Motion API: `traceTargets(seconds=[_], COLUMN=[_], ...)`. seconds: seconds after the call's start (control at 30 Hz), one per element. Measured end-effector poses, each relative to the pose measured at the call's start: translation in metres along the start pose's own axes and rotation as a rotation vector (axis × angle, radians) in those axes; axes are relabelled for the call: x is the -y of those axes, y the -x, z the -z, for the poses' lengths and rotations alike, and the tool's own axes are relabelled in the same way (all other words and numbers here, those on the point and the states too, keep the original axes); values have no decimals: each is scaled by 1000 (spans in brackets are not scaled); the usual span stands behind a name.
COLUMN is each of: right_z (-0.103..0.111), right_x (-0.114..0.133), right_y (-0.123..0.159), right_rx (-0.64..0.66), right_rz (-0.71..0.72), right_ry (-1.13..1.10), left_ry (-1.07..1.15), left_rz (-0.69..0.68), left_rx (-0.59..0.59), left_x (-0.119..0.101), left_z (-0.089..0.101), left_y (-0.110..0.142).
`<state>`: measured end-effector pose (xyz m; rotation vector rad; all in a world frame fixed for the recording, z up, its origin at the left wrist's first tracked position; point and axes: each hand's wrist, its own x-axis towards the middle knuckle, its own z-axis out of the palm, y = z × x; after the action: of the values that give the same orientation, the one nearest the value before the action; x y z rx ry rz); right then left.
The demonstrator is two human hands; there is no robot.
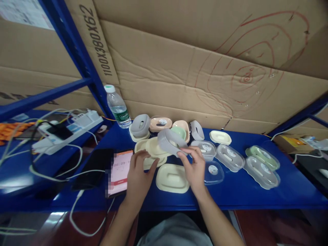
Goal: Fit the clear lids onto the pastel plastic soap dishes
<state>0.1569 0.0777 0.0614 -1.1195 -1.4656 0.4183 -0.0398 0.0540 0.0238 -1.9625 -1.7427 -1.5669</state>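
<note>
My right hand point(194, 165) pinches the near rim of a grey plastic soap box shell point(167, 141), which is tilted above the table. My left hand point(139, 172) has its fingers curled and its thumb apart, with no object clearly held. It hovers at the left side of several cream trays point(143, 145), so contact with them is unclear. Between my hands, close to the front, lies another cream oval tray point(173, 178) with a raised middle. A clear lid point(214, 172) with a round sticker rests right of my right hand.
Along the back stand a water bottle point(118, 109), a grey shell point(140, 125), a peach box point(161, 123) and a small cream tray point(220, 137). Clear-lidded boxes point(230, 157) spread rightward. A phone point(119, 172) and cables with a power strip point(69, 131) lie left; cardboard walls the back.
</note>
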Motion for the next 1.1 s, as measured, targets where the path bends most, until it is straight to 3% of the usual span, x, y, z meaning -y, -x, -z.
traceTargets(seconds=[0.13, 0.3, 0.5, 0.83, 1.1], right_z=[39, 71, 62, 41, 40], right_x=[-2, -7, -16, -7, -16], right_y=[27, 75, 92, 88, 88], right_rx=[16, 182, 276, 408, 480], right_rz=[151, 252, 295, 289, 308], right_ry=[185, 341, 415, 499, 565], left_ry=[-91, -26, -142, -244, -349], left_rz=[14, 1, -143, -113, -14], left_rx=[114, 204, 352, 277, 327], left_x=[0, -9, -2, 19, 21], left_z=[2, 18, 26, -12, -21], left_y=[-2, 22, 44, -2, -15])
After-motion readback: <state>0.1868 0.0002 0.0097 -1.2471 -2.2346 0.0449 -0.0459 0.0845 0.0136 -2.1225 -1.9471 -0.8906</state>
